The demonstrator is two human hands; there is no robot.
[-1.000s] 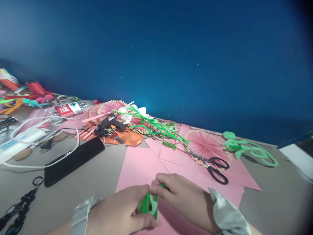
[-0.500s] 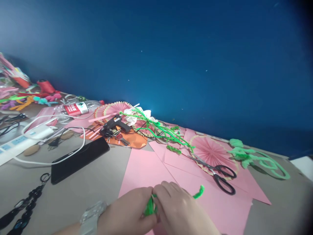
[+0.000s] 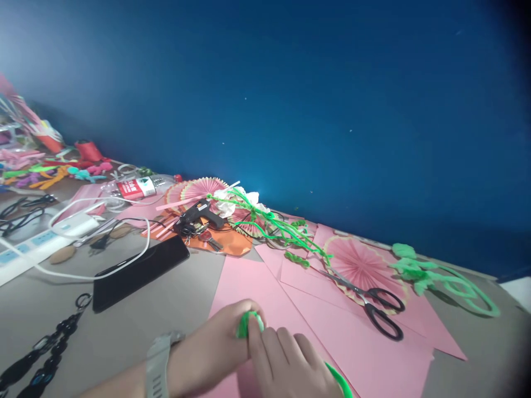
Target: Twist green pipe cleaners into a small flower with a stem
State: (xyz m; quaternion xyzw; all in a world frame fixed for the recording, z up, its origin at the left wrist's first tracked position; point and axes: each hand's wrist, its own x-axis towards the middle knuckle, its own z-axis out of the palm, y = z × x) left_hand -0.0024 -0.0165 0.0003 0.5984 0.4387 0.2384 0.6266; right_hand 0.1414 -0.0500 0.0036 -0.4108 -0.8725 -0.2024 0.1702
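Note:
My left hand (image 3: pixel 215 345) and my right hand (image 3: pixel 290 362) meet at the bottom middle, over a pink paper sheet (image 3: pixel 257 282). Both pinch a bright green pipe cleaner (image 3: pixel 244 323), bunched between the fingertips. Its free end (image 3: pixel 342 381) curls out under my right hand. A watch with a grey strap (image 3: pixel 160 362) sits on my left wrist.
Black-handled scissors (image 3: pixel 373 307) lie on pink sheets beside a pink paper fan (image 3: pixel 359 262). A black phone (image 3: pixel 141 271), glue gun (image 3: pixel 199 213), green pipe-cleaner pieces (image 3: pixel 440 276), a white power strip (image 3: pixel 37 243), a plastic bottle (image 3: pixel 141 185) and a black chain (image 3: pixel 45 348) lie on the table. A blue wall (image 3: pixel 290 99) stands behind.
My right hand has slid down and to the right over the left. The green pipe cleaner's loose end has swung from above my right hand to below it. The view shifted slightly.

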